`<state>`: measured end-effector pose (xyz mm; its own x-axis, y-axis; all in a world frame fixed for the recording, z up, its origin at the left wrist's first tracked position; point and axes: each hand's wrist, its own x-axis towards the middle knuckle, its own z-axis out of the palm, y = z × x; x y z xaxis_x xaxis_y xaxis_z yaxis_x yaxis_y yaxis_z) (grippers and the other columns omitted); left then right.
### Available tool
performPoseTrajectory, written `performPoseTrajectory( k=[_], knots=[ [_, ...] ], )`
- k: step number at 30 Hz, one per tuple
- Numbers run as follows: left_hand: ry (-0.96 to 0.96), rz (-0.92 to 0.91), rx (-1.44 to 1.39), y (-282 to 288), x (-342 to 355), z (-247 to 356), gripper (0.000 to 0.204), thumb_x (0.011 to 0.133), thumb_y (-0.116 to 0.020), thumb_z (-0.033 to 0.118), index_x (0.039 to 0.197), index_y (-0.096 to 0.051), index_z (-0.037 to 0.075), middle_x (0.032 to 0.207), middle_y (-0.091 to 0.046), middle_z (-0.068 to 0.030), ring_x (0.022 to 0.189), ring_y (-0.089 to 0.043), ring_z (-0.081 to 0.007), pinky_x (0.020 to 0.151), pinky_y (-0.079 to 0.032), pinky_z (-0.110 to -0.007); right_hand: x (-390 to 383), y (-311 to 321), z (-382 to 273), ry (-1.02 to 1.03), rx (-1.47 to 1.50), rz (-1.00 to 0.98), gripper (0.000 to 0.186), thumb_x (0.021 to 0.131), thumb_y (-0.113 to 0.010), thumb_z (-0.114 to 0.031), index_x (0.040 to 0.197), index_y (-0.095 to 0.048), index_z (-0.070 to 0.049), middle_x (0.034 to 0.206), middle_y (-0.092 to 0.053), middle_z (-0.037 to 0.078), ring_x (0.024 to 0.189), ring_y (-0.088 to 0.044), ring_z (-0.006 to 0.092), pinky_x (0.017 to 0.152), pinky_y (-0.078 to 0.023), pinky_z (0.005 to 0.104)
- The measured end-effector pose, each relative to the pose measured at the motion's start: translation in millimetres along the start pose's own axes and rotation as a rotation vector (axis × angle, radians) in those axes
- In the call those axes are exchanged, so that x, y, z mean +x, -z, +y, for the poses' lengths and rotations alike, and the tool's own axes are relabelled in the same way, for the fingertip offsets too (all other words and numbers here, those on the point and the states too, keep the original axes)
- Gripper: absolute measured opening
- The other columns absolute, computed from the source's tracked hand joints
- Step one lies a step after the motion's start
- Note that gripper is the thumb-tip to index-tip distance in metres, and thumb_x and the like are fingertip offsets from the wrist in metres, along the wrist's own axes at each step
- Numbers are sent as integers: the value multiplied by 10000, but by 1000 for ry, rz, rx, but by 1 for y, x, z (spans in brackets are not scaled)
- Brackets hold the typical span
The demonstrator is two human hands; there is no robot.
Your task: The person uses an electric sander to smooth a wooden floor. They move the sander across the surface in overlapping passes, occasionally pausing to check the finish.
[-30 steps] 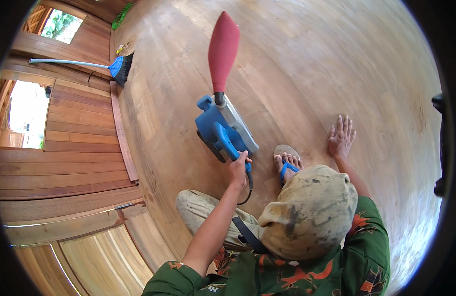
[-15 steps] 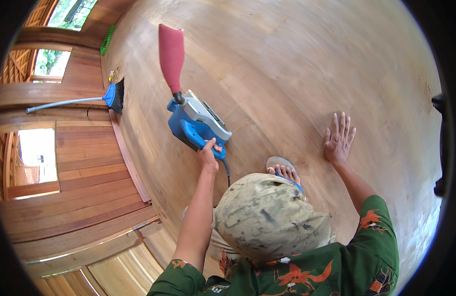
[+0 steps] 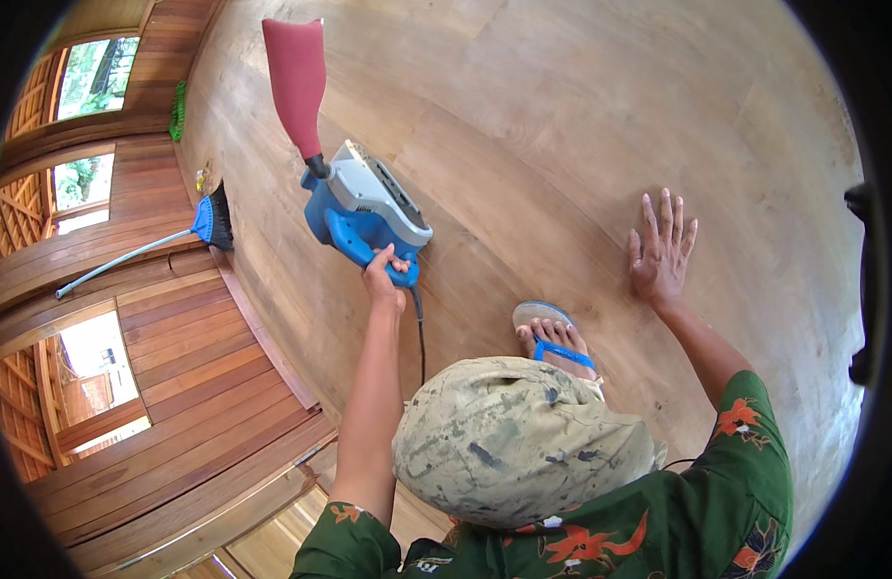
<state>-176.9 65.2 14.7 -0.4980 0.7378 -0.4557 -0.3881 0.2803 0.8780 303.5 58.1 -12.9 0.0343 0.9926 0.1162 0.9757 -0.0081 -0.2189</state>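
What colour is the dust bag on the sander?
Dull red, on the blue and grey sander; the dust bag shows best in the head view.

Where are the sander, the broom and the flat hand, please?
sander (image 3: 369, 207): head view, on its grey top housing.
broom (image 3: 214, 217): head view, on its blue head.
right hand (image 3: 661, 249): head view, on its back.

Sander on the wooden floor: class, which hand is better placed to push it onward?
Left. The left hand grips the blue sander by its handle; the right hand lies flat on the floor, apart from it.
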Motion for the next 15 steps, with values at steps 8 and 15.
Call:
performPoseTrajectory(
  k=[8, 15],
  knots=[
    [-22, -15, -66, -58, 73, 18, 158, 962, -700, 94, 965, -549, 47, 687, -529, -37, 606, -536, -174, 621, -521, -345, -26, -19, -23, -32, 39, 37, 631, 1018, -591, -345, 1601, -405, -194, 1728, -212, 105, 1609, -142, 329, 1281, -70, 606],
    [-113, -61, -126, -93, 95, 11, 159, 959, -733, 93, 970, -581, 46, 743, -561, -36, 646, -563, -175, 625, -527, -322, -13, -10, -10, -14, -48, 92, 644, 1008, -608, -340, 1601, -406, -194, 1723, -221, 112, 1608, -141, 334, 1278, -75, 613]
  ],
)
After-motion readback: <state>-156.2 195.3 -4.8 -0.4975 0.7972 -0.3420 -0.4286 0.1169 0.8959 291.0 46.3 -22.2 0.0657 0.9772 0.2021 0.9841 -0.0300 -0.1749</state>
